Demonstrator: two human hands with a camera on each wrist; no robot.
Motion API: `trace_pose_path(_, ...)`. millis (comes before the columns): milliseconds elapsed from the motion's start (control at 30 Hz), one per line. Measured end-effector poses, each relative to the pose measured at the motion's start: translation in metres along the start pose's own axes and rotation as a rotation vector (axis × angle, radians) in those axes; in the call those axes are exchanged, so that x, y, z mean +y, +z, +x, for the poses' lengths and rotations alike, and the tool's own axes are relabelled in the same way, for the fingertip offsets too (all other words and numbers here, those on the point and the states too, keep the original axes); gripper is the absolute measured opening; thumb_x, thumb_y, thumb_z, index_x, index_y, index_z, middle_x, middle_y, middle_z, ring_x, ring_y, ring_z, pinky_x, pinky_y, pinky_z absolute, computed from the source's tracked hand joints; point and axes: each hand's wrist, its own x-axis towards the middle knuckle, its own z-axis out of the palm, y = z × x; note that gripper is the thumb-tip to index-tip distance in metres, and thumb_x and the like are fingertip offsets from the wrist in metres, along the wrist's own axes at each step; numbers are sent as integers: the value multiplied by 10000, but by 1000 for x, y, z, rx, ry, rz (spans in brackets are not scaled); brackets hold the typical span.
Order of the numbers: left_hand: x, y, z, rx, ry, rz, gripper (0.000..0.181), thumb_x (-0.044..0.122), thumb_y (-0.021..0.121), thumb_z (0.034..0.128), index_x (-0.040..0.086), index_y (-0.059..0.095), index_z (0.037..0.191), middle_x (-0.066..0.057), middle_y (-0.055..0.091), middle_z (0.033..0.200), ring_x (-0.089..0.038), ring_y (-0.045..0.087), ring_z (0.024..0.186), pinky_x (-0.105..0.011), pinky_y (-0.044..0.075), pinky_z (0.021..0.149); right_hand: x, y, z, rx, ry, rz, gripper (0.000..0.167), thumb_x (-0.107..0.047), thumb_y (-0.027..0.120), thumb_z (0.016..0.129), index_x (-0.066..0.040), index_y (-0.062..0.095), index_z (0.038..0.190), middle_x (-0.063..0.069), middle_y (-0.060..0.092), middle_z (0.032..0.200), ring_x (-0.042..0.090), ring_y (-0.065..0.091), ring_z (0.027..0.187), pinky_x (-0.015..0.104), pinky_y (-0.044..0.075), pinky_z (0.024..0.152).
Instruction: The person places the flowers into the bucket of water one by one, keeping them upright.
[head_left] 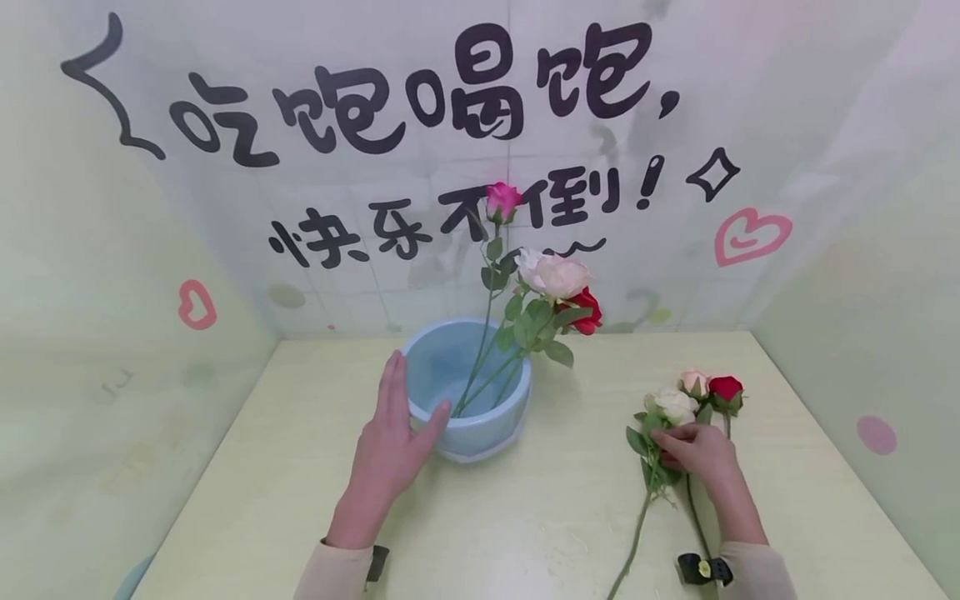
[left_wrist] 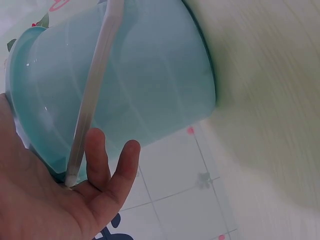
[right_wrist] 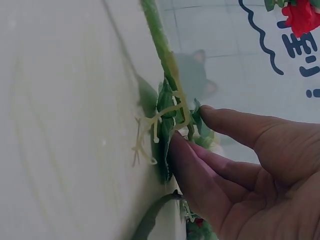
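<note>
A light blue bucket (head_left: 468, 429) stands on the table, holding a pink rose (head_left: 502, 202), a pale pink rose (head_left: 557, 275) and a red rose (head_left: 585, 312) that lean against its right side. My left hand (head_left: 390, 442) rests against the bucket's near-left rim, its fingers mostly straight and the thumb over the edge. In the left wrist view, two fingertips lie beside the bucket's handle (left_wrist: 95, 80). At the right, my right hand (head_left: 701, 454) pinches the leafy stem of a white rose (head_left: 675, 406). Its thumb meets a leaf (right_wrist: 197, 117) in the right wrist view.
Beside the white rose lie a small pale pink rose (head_left: 694, 382) and another red rose (head_left: 726, 393) on the pale table (head_left: 525, 517). A lettered backdrop (head_left: 420, 175) stands close behind the bucket, with side panels left and right.
</note>
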Motion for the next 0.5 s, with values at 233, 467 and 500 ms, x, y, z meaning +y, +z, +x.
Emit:
trace_pose_path(233, 2, -2, 1, 2, -4, -6, 969, 639, 545, 1032, 183, 34, 1717, 38, 62, 1776, -215, 519, 556, -341, 412, 479, 1, 5, 6, -15, 12, 59, 393, -185, 744, 1000, 181, 689, 1132, 124, 754, 911, 154, 731, 744, 288, 609, 680)
trace_pose_path(467, 2, -2, 0, -10, -14, -5, 970, 643, 543, 1031, 189, 29, 1718, 34, 63, 1776, -228, 539, 586, -340, 418, 493, 5, 8, 6, -3, 14, 87, 319, -125, 734, 995, 169, 688, 1108, 105, 750, 883, 125, 720, 698, 271, 601, 654)
trace_pose_path(500, 2, -2, 0, -8, -12, -3, 968, 642, 542, 1032, 185, 32, 1717, 30, 66, 1776, -232, 543, 592, -339, 419, 496, 6, 8, 6, -1, 13, 87, 310, -124, 735, 993, 163, 691, 1101, 102, 749, 881, 119, 719, 695, 265, 599, 652)
